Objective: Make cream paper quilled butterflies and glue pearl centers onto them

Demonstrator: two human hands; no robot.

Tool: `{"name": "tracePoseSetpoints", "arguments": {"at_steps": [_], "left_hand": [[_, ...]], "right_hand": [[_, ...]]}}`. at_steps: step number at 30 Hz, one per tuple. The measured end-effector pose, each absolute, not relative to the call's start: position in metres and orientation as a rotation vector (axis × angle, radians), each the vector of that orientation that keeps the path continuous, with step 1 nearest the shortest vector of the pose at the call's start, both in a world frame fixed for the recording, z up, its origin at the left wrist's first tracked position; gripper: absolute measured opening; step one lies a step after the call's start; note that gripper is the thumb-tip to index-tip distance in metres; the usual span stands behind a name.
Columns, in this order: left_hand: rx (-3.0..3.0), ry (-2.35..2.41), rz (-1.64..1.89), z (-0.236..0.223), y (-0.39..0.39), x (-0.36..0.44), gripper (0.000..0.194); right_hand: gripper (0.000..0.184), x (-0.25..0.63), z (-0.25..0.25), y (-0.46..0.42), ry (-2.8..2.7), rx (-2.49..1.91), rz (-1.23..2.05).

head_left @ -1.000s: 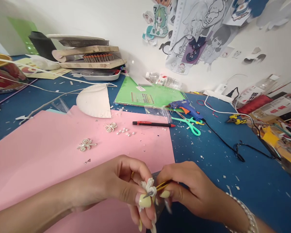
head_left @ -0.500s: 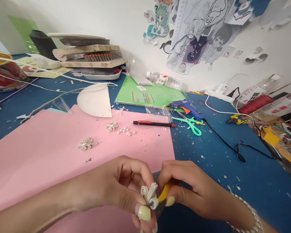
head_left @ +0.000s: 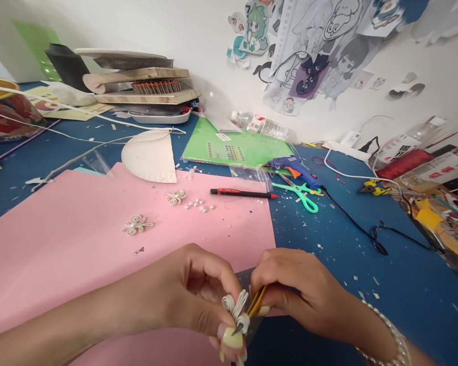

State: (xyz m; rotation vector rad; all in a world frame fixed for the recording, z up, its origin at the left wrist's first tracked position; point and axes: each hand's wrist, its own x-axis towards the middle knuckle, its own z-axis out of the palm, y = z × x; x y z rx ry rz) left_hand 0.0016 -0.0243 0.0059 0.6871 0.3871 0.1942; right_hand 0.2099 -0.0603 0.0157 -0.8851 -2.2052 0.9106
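My left hand [head_left: 191,297] pinches a small white coiled paper ornament [head_left: 237,308] between thumb and fingers, low in the middle of the view. My right hand [head_left: 305,295] is closed on yellow tweezers [head_left: 256,304], whose tip touches the ornament's lower coil. Both hands hover over the near edge of a pink paper sheet [head_left: 80,244]. Two finished white coil pieces, one nearer [head_left: 136,224] and one farther [head_left: 175,197], lie on the pink sheet, with several small pearls [head_left: 199,205] beside the farther one.
A red pencil [head_left: 243,193], green scissors [head_left: 299,192] and a blue glue gun [head_left: 294,168] with its black cord lie beyond the hands. A white half-disc [head_left: 149,156], a green sheet [head_left: 232,147], a water bottle [head_left: 260,125] and stacked boards [head_left: 137,84] sit farther back. Clutter fills the right edge.
The tweezers have shifted slightly against the ornament, and the ornament sits a little lower in my left fingers. Both hands stay in the same place.
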Motion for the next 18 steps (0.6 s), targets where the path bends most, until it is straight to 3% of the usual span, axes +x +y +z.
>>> {"name": "tracePoseSetpoints", "arguments": {"at_steps": [13, 18], "left_hand": [[0.766, 0.405, 0.139, 0.0066, -0.0254, 0.0024, 0.004], [0.762, 0.404, 0.136, 0.0082, -0.0275, 0.0009, 0.005]], "right_hand": [[0.016, 0.2067, 0.0134, -0.057, -2.199, -0.813, 0.738], [0.023, 0.204, 0.012, -0.0596, -2.193, -0.796, 0.524]]}}
